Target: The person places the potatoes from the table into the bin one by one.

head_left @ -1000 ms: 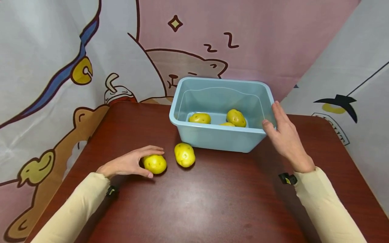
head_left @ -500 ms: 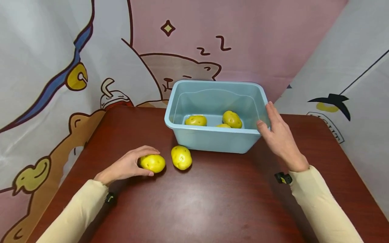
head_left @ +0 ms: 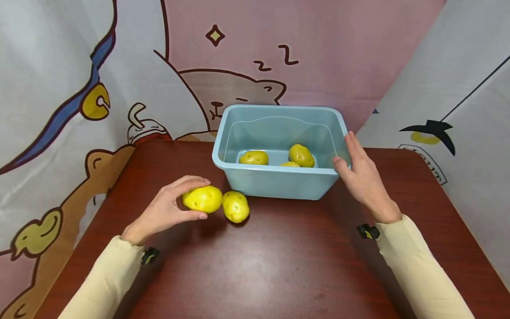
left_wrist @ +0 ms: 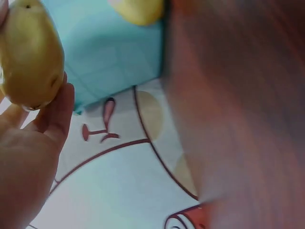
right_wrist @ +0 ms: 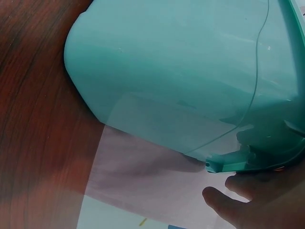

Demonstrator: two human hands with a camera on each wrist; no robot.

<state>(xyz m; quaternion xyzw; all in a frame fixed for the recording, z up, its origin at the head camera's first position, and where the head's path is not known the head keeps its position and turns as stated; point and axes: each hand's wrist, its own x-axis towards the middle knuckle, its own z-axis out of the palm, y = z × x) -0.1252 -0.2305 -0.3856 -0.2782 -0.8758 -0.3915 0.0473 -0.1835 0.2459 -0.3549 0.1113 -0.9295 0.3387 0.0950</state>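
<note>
My left hand (head_left: 165,206) grips a yellow potato (head_left: 203,199) between thumb and fingers, above the table. In the left wrist view the held potato (left_wrist: 31,55) is seen close up, the fingers behind its lower end. Right beside it in the head view, a second potato (head_left: 235,207) lies on the table at the bin's front left corner. At the light blue plastic bin's (head_left: 279,181) front right corner, my right hand (head_left: 366,181) holds the rim, thumb over it and fingers along the outside. Several potatoes (head_left: 301,155) lie on the bin's floor, one partly hidden by the front wall.
The bin stands at the back of the dark red-brown wooden table (head_left: 255,266), close against a printed cloth (head_left: 318,53) with cartoon animals. That cloth also hangs along the left and right sides.
My left hand has closed on the potato, lifted it from the table and carried it toward the second potato and the bin. My right hand stays at the bin's rim; the head view shifts slightly.
</note>
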